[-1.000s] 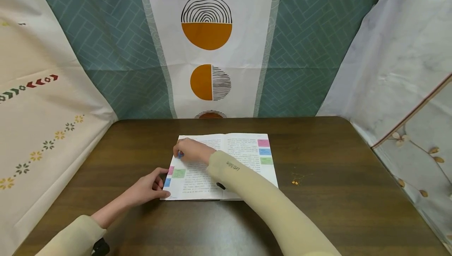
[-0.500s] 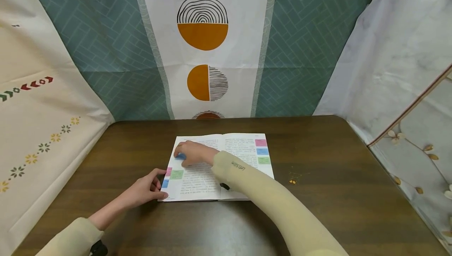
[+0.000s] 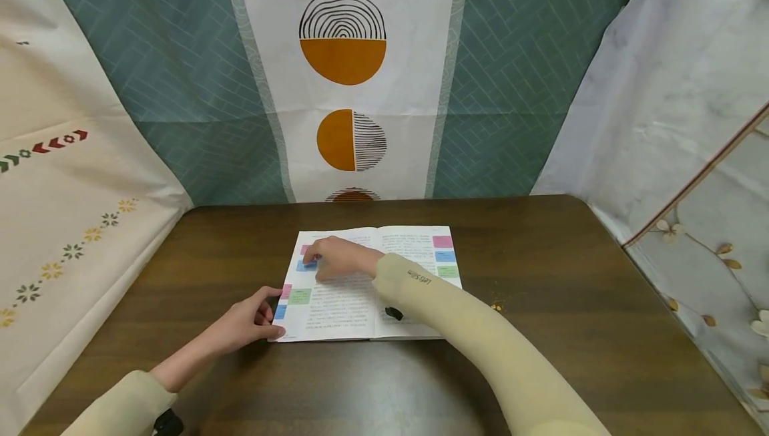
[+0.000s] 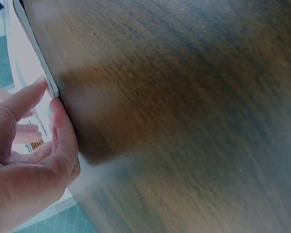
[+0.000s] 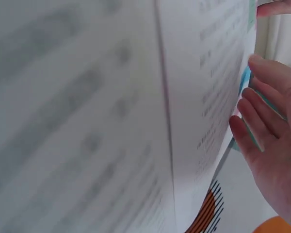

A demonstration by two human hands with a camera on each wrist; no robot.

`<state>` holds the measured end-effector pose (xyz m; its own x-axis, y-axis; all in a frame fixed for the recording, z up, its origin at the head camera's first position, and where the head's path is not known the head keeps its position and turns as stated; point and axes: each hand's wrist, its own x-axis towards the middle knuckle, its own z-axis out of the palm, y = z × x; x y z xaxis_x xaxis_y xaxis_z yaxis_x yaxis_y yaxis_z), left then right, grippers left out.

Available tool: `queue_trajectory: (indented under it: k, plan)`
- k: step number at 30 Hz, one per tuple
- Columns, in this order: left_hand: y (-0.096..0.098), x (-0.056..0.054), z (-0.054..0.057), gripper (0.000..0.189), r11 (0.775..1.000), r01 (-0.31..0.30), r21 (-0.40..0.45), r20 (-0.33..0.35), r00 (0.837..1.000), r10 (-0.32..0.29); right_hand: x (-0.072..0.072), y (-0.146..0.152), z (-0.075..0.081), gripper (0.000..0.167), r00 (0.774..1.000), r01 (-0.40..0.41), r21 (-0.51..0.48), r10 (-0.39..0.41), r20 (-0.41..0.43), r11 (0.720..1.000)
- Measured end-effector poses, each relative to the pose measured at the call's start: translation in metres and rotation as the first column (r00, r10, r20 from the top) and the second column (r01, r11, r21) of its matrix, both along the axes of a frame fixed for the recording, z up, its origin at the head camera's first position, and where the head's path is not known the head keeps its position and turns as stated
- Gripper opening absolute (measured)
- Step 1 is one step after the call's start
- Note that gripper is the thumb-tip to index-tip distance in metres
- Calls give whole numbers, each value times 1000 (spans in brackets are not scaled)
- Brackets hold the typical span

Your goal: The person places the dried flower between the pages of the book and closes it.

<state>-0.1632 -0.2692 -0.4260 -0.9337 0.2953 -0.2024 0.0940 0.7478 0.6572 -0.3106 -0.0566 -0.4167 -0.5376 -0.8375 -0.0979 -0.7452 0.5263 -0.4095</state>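
Note:
An open book (image 3: pixel 345 312) with printed pages lies on the wooden table, colored sticky notes along its outer edges. My left hand (image 3: pixel 249 319) grips the book's lower left corner; in the left wrist view its thumb (image 4: pixel 31 97) lies on the page side and a finger is at the corner edge. Over the upper left page, my right hand (image 3: pixel 341 258) touches a blue sticky note (image 3: pixel 304 266) with its fingertips, fingers loosely extended. A pink sticky note (image 3: pixel 305 249) shows just above it. Below are a green note (image 3: pixel 300 296), a pink note (image 3: pixel 286 291) and a blue note (image 3: pixel 280 312).
The right page carries pink (image 3: pixel 442 242), blue (image 3: pixel 445 256) and green (image 3: pixel 447 271) notes at its outer edge. Dark wooden table (image 3: pixel 529 289) surrounds the book. A patterned curtain (image 3: pixel 360 89) hangs behind, with pale cloths at both sides.
My right hand has drawn slightly right from the left page's edge, and its fingers have loosened, uncovering the blue note and the pink one above. My left hand stays at the corner.

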Motion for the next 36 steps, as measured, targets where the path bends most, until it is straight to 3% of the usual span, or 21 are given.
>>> queue_trajectory:
  k: [6, 10, 16, 23, 30, 36]
  plan:
    - [0, -1, 0, 75, 1000, -5, -13, -12, 1000, 5, 3, 24, 10, 32, 999, 16, -131, -12, 37, 991]
    - [2, 0, 0, 76, 1000, -4, -7, -13, 1000, 3, 12, 47, 19, 25, 997, 74, -203, -70, 25, 976]
    - [2, -2, 2, 78, 1000, -2, 2, -3, 1000, 2, 27, 92, 37, 16, 981, 193, -343, -184, 58, 919]
    - [0, -4, 2, 83, 1000, -11, 16, 28, 1000, 10, 42, 147, 55, 16, 968, 230, -444, -249, 16, 866]
    - [1, -2, -2, 85, 999, -36, 3, 50, 998, 36, 64, 203, 51, 17, 934, 330, -481, -355, 42, 812]
    - [-2, -5, -3, 82, 1000, -2, 13, 22, 1000, 2, 84, 244, 40, 20, 896, 426, -454, -435, 92, 782]
